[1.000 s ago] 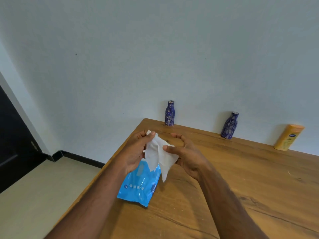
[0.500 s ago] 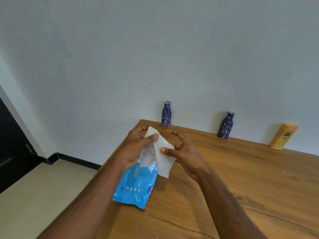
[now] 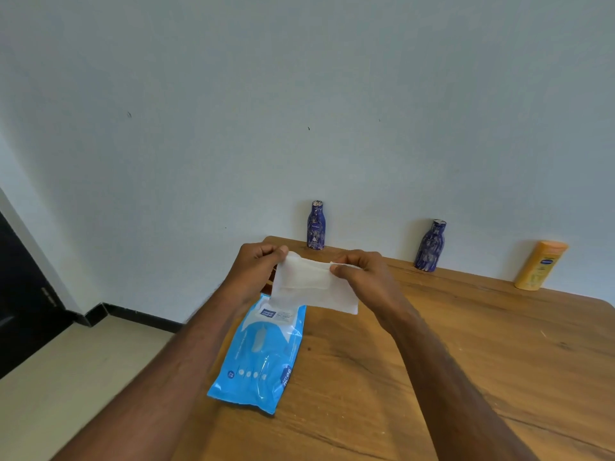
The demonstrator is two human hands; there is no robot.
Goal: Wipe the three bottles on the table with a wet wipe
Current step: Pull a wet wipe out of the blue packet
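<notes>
**Fingers spread the wipe**

Fingers [image 3: 283, 252] of my left hand [image 3: 256, 271] and right hand [image 3: 362, 277] pinch the wet wipe [image 3: 312, 289], stretched above the pack [image 3: 263, 354]. Unfolding looks like the current step; next I must reach a bottle. Along the worktop [image 3: 466, 344] back edge stand 3: left blue bottle [image 3: 316, 226], second blue bottle [image 3: 430, 246], yellow bottle [image 3: 540, 266].

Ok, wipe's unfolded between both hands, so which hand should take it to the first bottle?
Probably the right hand. It already pinches the wet wipe, and two of the three bottles, the middle blue bottle and the yellow bottle, stand on its side. The left hand could steady each bottle.
</notes>
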